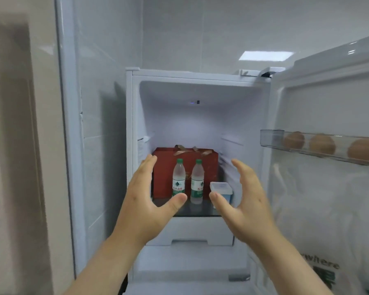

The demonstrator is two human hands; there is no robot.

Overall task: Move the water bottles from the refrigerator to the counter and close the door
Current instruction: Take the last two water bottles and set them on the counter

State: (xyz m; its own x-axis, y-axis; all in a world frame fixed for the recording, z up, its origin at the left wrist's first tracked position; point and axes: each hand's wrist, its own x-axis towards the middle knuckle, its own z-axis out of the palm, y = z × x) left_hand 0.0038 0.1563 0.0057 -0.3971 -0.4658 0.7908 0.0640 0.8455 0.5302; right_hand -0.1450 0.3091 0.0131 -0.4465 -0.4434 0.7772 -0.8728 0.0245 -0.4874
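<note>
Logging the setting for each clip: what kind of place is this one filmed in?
Most likely a home kitchen. An open refrigerator stands against glossy pale wall tiles, with eggs in its door rack and two water bottles on a shelf. Both hands, left hand and right hand, reach in empty.

Lighting: bright, cool white, evenly filling the refrigerator interior [200,124]. Ceiling panel light [265,55] is reflecting as a rectangular glare patch on the glossy wall tiles [179,28]. Streaks of glare are showing on the top edge of the open door [349,52]. Refrigerator body is casting a grey shadow on the tiled side wall [107,145]. Focus: overall soft; left margin heavily blurred; eggs [322,144] hazy behind the translucent door shelf [272,138]. Distortion: wide-angle bending is curving vertical lines at both edges.
</note>
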